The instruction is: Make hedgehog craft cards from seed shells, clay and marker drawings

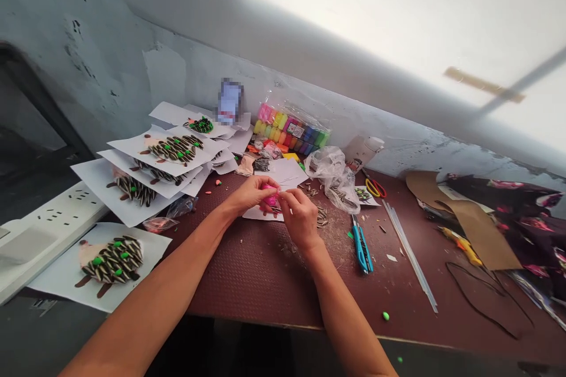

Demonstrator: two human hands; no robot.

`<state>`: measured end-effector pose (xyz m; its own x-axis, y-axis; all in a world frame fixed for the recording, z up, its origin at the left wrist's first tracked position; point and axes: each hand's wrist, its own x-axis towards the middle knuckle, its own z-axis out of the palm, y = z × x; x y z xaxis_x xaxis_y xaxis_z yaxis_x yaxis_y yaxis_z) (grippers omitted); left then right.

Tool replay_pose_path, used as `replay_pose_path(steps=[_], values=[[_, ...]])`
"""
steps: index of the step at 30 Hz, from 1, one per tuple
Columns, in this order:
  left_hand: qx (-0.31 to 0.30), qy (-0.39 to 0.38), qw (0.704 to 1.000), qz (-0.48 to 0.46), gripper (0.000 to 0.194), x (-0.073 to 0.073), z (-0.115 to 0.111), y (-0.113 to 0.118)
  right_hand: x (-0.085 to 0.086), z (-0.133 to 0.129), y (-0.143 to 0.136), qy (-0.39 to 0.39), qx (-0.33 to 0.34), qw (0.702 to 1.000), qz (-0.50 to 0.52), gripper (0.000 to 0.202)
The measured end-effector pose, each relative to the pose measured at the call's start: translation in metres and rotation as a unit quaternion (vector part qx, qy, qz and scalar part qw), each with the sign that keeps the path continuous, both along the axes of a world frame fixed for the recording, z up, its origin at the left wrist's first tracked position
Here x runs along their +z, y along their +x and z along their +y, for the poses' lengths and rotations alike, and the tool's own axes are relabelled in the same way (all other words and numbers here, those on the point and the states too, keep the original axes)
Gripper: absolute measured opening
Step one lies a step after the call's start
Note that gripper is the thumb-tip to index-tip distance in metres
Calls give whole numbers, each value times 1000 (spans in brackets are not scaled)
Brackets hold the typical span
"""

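My left hand (255, 193) and my right hand (299, 217) meet near the middle of the dark red table (247, 259). Between their fingers is a bright pink piece (269, 195), pinched by my left hand. My right fingertips are closed at its right side; what they hold, if anything, is too small to tell. Under the hands lies a white paper (260, 214), mostly hidden, with some striped seeds at its edge. A pile of striped seeds (322, 216) is just right of my right hand.
Papers with seed-covered hedgehog figures (174, 150) are stacked at the left, beside a white power strip (57, 218). Behind are coloured clay packs (289, 129) and a phone (230, 101). At right lie a blue cutter (361, 247), scissors (375, 187), clear sticks (409, 253) and a glue gun (462, 244).
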<state>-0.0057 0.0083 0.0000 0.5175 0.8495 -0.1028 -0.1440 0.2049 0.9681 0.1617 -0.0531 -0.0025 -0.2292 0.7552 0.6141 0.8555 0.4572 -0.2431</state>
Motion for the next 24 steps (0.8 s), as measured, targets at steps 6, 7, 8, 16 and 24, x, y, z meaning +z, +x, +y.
replay_pose_path(steps=[6, 7, 8, 16, 24], values=[[8, -2, 1000, 1, 31, 1, 0, 1, 0, -1, 1, -49, -16, 998, 19, 23], [5, 0, 1000, -2, 32, 1, 0, 1, -1, 0, 2, -59, -20, 997, 38, 22], [2, 2, 1000, -4, 33, 1, 0, 1, -1, 1, 4, -71, -22, 995, 60, 20], [4, 1, 1000, -26, 46, 3, -2, 1, 0, 4, 2, -104, 26, 974, 199, 21], [3, 3, 999, -44, 54, 3, -3, 0, 2, 3, -1, -89, 37, 961, 260, 21]])
